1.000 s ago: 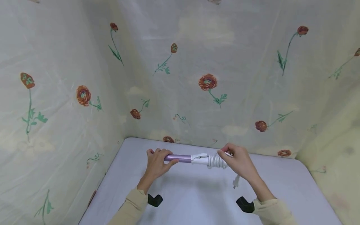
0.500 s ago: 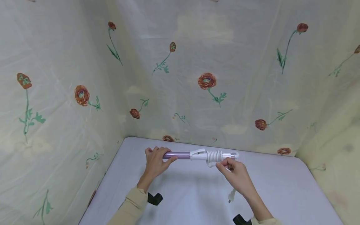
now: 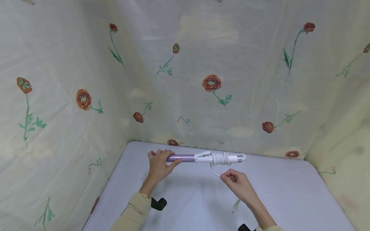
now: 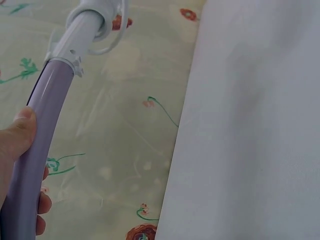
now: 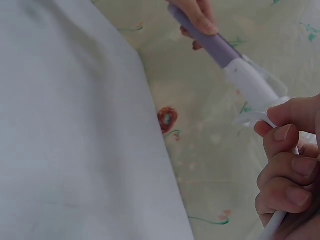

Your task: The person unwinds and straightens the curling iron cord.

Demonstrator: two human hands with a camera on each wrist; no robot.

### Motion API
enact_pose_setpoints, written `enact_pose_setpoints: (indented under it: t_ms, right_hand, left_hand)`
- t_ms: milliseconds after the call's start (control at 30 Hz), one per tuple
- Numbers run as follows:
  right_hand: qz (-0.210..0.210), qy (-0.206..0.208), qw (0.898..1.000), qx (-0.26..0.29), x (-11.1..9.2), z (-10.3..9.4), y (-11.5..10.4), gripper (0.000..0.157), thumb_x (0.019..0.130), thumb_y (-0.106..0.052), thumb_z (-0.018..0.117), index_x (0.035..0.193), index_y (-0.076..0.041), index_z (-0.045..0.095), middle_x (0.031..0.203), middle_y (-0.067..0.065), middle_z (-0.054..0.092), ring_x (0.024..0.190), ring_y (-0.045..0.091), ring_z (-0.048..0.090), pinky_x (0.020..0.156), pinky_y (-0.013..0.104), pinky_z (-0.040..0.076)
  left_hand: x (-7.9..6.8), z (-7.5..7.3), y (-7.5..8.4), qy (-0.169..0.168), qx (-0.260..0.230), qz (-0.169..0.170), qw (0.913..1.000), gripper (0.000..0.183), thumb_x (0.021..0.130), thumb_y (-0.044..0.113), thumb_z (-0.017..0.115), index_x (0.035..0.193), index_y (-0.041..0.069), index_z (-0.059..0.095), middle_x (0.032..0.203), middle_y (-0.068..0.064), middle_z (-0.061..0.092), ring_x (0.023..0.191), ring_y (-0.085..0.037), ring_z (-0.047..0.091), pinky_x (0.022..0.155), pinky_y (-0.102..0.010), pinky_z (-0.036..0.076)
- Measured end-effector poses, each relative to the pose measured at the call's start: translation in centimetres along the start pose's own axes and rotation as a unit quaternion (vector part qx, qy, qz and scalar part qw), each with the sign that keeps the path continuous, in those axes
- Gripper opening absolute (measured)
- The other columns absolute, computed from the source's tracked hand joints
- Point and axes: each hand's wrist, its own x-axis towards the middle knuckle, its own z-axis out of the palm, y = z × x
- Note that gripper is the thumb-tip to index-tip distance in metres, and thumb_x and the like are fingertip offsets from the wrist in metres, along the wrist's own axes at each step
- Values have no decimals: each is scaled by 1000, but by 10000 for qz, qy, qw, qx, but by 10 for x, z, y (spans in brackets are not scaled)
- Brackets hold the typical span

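A curling iron (image 3: pixel 186 158) with a purple barrel and white handle is held level above the table, its barrel in my left hand (image 3: pixel 159 165). In the left wrist view, the thumb lies along the barrel (image 4: pixel 42 135) and fingertips show on its other side. White cord (image 3: pixel 220 158) is wound in several turns around the handle. Below those turns my right hand (image 3: pixel 238 184) pinches the cord's loose length, which curves down to the fingers. The right wrist view shows the other fingers curled too, cord passing beneath them. The plug (image 3: pixel 236 206) hangs under this hand, blurred.
A white table (image 3: pixel 190 205) lies beneath both hands. Flower-printed curtain (image 3: pixel 245 96) surrounds it at the back and sides, close behind the curling iron. Black wrist mounts (image 3: pixel 159 204) sit at the sleeves.
My right hand has come down from the handle's top to below it, drawing the cord along. The handle's right end has come into view. My left hand has stayed nearly still.
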Motion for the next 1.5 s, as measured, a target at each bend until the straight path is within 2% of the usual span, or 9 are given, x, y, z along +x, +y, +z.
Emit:
enact_pose_setpoints:
  t_ms: [267,400,667,867,1067,1233,1300,1400,1500]
  right_hand:
    - [221,-183,9996,16,16,5,22,22,92,-23,60,92,-1,62,68,0,57,60,9,47,55,23,38]
    - [108,-243,9996,-93,27,5,35,22,93,-24,60,93,-1,62,67,-1,53,59,8,45,53,23,38]
    - [-840,-308,9954,-348,48,-6,52,17,93,-16,59,102,-2,61,84,8,60,69,9,53,60,25,47]
    - [-1549,-379,9859,-504,59,-15,60,15,93,-17,60,103,-7,59,79,6,55,64,7,50,58,25,47]
    - [-1180,-508,9897,-628,65,-28,67,8,92,-11,59,86,-7,55,66,-2,47,58,4,42,52,24,39]
    - [-1564,-541,9842,-625,72,-42,72,9,89,4,56,91,-3,60,76,2,58,66,3,48,60,23,44]
    - [-1628,-522,9832,-634,75,-47,73,7,91,0,56,95,-1,61,85,8,63,71,3,53,62,22,48]
    - [-1205,-495,9890,-707,78,-55,71,20,96,-18,54,100,1,61,95,16,65,78,10,59,63,24,50]
    - [-826,-455,9927,-749,78,-61,69,31,97,-28,54,103,1,60,95,17,62,78,13,57,62,25,48]
  left_hand:
    - [1,-5,-1,-129,3,-31,9999,42,76,53,71,99,18,68,87,0,70,80,-18,52,90,-52,20]
    - [3,-8,-1,-171,11,12,9999,42,76,53,71,100,18,68,87,1,69,80,-17,51,90,-52,20]
    - [5,-11,-2,-161,-37,96,9998,41,77,53,71,99,19,68,87,1,69,80,-16,50,90,-52,20]
    - [5,-12,-3,-287,-86,80,9995,42,77,54,70,100,19,68,89,1,70,82,-16,51,91,-53,19]
    - [1,-11,-6,-448,-115,118,9989,40,77,54,70,98,20,68,90,3,70,80,-14,50,90,-52,19]
    - [0,-11,-8,-519,-227,242,9981,39,76,53,72,98,20,68,91,4,71,79,-13,50,89,-51,19]
    - [0,-11,-8,-554,-236,309,9977,39,76,53,71,98,20,68,91,5,70,79,-12,50,89,-51,19]
    - [-1,-12,-9,-680,-230,345,9968,38,77,53,71,98,21,67,91,6,70,80,-12,50,88,-50,20]
    - [-5,-12,-9,-800,-246,323,9960,38,77,53,70,99,22,68,90,6,70,80,-12,51,89,-50,20]
